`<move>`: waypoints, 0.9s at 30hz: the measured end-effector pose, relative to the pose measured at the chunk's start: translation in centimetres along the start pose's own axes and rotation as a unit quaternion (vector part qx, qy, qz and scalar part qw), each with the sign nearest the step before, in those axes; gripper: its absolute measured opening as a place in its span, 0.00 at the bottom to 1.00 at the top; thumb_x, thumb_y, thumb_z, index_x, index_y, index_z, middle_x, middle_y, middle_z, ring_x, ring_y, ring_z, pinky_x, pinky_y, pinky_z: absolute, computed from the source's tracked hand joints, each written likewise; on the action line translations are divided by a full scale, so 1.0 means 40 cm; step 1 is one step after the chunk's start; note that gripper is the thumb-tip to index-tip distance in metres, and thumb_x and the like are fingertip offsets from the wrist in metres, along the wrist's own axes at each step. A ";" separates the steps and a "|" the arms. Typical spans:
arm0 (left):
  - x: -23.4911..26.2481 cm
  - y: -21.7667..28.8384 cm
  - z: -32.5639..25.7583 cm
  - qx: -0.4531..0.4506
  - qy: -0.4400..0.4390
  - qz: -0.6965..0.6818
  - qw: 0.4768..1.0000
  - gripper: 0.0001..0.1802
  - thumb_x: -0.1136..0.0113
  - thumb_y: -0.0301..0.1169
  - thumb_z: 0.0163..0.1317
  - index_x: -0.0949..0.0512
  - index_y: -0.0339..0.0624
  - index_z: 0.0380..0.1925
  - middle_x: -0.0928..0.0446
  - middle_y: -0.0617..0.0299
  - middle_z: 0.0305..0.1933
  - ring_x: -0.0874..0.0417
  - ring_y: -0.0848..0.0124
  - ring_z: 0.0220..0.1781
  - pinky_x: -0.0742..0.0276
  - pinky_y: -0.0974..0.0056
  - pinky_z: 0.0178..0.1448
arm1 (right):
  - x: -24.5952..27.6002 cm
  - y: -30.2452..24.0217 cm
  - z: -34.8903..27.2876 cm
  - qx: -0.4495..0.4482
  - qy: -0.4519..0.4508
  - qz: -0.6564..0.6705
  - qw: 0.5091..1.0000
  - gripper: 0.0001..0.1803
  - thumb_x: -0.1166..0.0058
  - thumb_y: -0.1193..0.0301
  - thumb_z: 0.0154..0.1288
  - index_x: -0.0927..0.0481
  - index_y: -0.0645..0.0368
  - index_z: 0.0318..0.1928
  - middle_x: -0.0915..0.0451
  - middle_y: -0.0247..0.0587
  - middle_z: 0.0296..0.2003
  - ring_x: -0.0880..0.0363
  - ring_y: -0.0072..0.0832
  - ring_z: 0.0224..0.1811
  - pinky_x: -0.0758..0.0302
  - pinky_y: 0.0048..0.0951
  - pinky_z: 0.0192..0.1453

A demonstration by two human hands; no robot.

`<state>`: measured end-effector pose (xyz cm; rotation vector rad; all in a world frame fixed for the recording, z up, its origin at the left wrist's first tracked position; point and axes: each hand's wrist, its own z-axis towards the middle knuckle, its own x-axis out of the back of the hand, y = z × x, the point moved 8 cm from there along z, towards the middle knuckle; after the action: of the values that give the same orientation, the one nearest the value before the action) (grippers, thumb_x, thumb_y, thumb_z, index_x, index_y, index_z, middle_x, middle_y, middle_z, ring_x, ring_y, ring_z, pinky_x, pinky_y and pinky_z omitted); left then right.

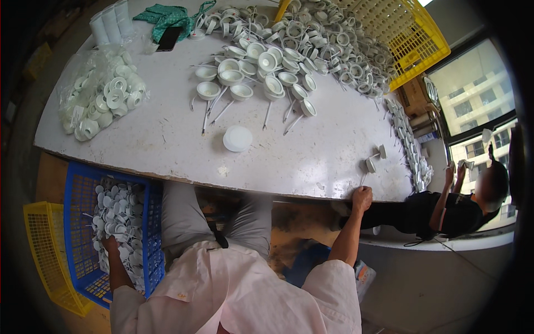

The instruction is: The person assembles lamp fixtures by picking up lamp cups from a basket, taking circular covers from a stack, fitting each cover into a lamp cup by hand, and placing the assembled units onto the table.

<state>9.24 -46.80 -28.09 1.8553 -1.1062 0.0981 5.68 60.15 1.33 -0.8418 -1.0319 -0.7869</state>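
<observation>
My left hand (109,243) reaches down into a blue plastic crate (154,234) beside my leg. It touches a heap of small white round parts (119,211), and its fingertips are hidden among them. At the table's front edge on the right, my right hand (362,197) is closed on the thin white cable (363,179) of a small round white lamp fitting (371,165). A second fitting (382,151) lies just beyond the first. White cup-shaped lamp housings (241,92) with trailing cables lie farther back, near the middle of the table. Closer to me rests a round white disc (237,138).
A clear bag of white rings (105,94) sits at the left. Behind the housings, many fittings spill from a yellow crate (428,33). A phone (169,39) lies near a green cloth (167,16). Another person (450,211) works at the right, beside a row of fittings (409,145).
</observation>
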 end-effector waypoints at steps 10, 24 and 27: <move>-0.473 0.303 -0.588 -0.238 -0.378 -0.015 0.894 0.16 0.46 0.27 0.64 0.29 0.32 0.50 0.20 0.52 0.45 0.17 0.67 0.43 0.22 0.69 0.40 | 0.079 -0.230 -0.415 0.200 -0.050 0.198 0.958 0.07 0.48 0.71 0.62 0.24 0.64 0.35 0.21 0.46 0.30 0.22 0.39 0.33 0.26 0.35 0.41; -0.728 0.461 -1.195 -0.219 -0.635 -0.060 0.738 0.45 0.30 0.27 0.52 0.49 0.35 0.65 0.32 0.44 0.58 0.27 0.61 0.60 0.24 0.61 0.58 | -0.036 -0.426 -0.920 0.122 -0.570 0.532 0.614 0.04 0.50 0.76 0.67 0.26 0.60 0.41 0.29 0.24 0.27 0.34 0.10 0.27 0.36 0.14 0.32; -0.694 0.512 -1.164 -0.398 -0.503 -0.024 0.767 0.44 0.26 0.30 0.43 0.39 0.34 0.59 0.29 0.52 0.55 0.26 0.65 0.56 0.30 0.64 0.59 | -0.021 -0.454 -0.948 0.183 -0.570 0.495 0.630 0.05 0.48 0.77 0.65 0.26 0.61 0.41 0.27 0.25 0.28 0.31 0.13 0.29 0.32 0.17 0.35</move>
<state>-4.94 2.93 -1.90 1.0557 -1.4447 -1.3451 4.80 18.77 -6.10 -1.3512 -1.4429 1.0791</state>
